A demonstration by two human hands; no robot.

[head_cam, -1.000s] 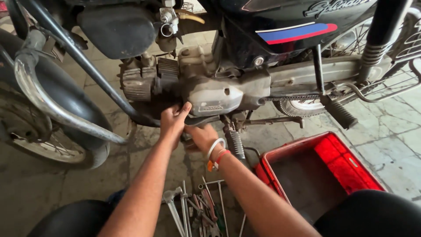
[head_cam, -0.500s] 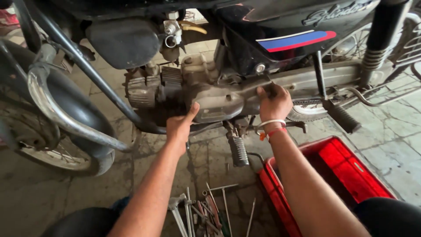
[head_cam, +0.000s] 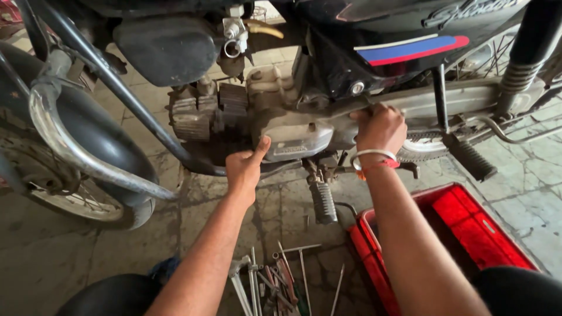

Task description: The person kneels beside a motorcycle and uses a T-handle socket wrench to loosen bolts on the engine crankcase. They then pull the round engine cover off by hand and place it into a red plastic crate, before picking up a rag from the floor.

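From the head view, I have my left hand at frame centre, fingers pressed flat against the engine cover, thumb up, holding nothing. My right hand, right of centre, is curled tight on the cover's rear edge under the tank. Tools lie at the bottom, beside a red crate.

Under your left hand, the engine cover is dull, smooth cast metal; your right hand grips matt grey metal. Glossy black tank panel; shiny red plastic crate; ribbed rubber footpeg; rough stained concrete floor.
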